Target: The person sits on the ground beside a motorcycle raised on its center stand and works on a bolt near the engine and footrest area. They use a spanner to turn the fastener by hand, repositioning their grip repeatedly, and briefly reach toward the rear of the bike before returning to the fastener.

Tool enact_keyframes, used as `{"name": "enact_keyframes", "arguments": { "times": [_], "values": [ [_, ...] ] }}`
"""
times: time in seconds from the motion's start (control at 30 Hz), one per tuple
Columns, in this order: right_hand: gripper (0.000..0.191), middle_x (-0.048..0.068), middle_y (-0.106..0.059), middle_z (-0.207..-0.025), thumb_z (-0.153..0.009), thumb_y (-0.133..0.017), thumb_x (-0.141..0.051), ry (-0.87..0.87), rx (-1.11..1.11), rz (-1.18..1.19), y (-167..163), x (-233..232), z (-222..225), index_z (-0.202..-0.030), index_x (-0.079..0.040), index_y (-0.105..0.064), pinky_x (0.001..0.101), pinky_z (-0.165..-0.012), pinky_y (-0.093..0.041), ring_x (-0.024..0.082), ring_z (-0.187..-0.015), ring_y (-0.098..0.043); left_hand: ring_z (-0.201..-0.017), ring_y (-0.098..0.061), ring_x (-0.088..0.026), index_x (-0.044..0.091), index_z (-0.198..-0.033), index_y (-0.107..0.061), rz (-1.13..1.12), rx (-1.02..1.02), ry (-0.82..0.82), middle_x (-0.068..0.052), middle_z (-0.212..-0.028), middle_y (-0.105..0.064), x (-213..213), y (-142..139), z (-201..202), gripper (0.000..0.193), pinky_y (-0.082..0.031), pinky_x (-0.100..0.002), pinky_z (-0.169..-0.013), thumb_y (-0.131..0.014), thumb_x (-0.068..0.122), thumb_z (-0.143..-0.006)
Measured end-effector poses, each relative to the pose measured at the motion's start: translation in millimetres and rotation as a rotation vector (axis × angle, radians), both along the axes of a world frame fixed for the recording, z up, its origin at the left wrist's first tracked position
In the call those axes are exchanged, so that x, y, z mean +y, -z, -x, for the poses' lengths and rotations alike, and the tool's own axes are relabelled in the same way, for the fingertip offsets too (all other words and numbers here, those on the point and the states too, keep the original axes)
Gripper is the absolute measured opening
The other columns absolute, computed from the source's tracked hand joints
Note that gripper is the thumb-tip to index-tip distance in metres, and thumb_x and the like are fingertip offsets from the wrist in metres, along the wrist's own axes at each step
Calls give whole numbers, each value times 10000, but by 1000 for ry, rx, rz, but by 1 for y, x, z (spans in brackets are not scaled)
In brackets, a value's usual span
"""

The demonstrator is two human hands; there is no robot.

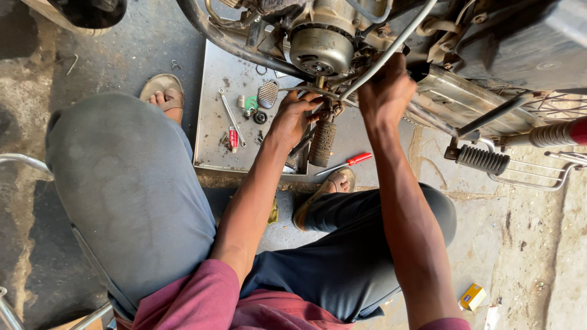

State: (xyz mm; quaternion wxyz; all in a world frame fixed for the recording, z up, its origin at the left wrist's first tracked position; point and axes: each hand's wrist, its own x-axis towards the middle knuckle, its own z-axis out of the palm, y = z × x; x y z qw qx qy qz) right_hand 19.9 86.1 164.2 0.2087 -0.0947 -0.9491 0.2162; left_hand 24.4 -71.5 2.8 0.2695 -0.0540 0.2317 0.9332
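Motorcycle engine underside [321, 46]: round grey casing at top centre of view, with frame tubes and a grey cable [391, 49] running diagonally past it. Just below the casing sits a footpeg [322, 143] with ribbed rubber, hanging downward in front of the metal tray.

Left hand [293, 119]: fingers curled around a small part at the footpeg's mounting point, just under the casing; grip is closed on that fitting, though the exact piece grasped is hidden by the fingers. Right hand [385, 91]: raised to the frame right of the casing, fingers wrapped over something beside the grey cable; what it clasps is hidden, so I cannot tell whether it grips or only presses.

Metal tray [214, 143] lies flat on the concrete floor beneath the engine. On it: a spanner [232, 116], a small red tube [233, 137], a perforated oval part [268, 93], a black ring [260, 117]. A red-handled screwdriver [348, 163] lies on the floor just right of the tray, near a sandalled foot [327, 189]. Second footpeg [483, 160] projects at right. A small yellow box [472, 297] lies well apart at lower right.
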Motion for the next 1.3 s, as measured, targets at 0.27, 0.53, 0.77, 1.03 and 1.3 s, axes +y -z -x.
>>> {"name": "enact_keyframes", "arguments": {
  "times": [0.27, 0.53, 0.77, 1.03, 1.3],
  "values": [
    [152, 81, -799, -872, -878, -739, 15, -128, -168, 84, -38, 1, -29, -1007, -39, -798, 285, -653, -646, 136, -735, -764, -1164, -610, -227, 89, -1315, -482, -6, -5, 4, -93, -1265, -696, 2, -1, 2, 513, -422, -441, -875, -607, 36, -821],
    [162, 123, -782, -980, -880, -785, -6, -265, -241, -12, -50, -17, -41, -1033, -59, -799, 318, -667, -630, 198, -760, -757, -1171, -608, -233, 77, -1346, -489, -10, 8, -1, -103, -1298, -687, 0, 1, 3, 509, -414, -430, -859, -583, 27, -848],
    [173, 141, -770, -1061, -858, -770, 2, -376, -213, -143, -46, -18, -46, -1022, -45, -798, 348, -766, -613, 277, -833, -753, -1187, -605, -245, 87, -1339, -474, -17, -37, -13, -107, -1338, -649, 4, 9, 4, 545, -424, -444, -875, -618, 23, -818],
    [197, 132, -763, -1079, -850, -759, -8, -328, -264, -212, -49, -31, -49, -1031, -71, -804, 374, -821, -599, 305, -885, -748, -1201, -573, -242, 137, -1423, -444, -15, -89, -24, -80, -1309, -583, 5, 14, 6, 643, -441, -525, -950, -639, 16, -823],
    [182, 141, -760, -1093, -887, -733, -32, -327, -287, -300, -49, -44, -53, -1057, -67, -791, 398, -799, -598, 337, -859, -741, -1194, -573, -238, 142, -1417, -466, -22, -107, -41, -43, -1188, -608, 5, 17, 7, 618, -425, -531, -932, -650, 13, -841]
  ]
}}
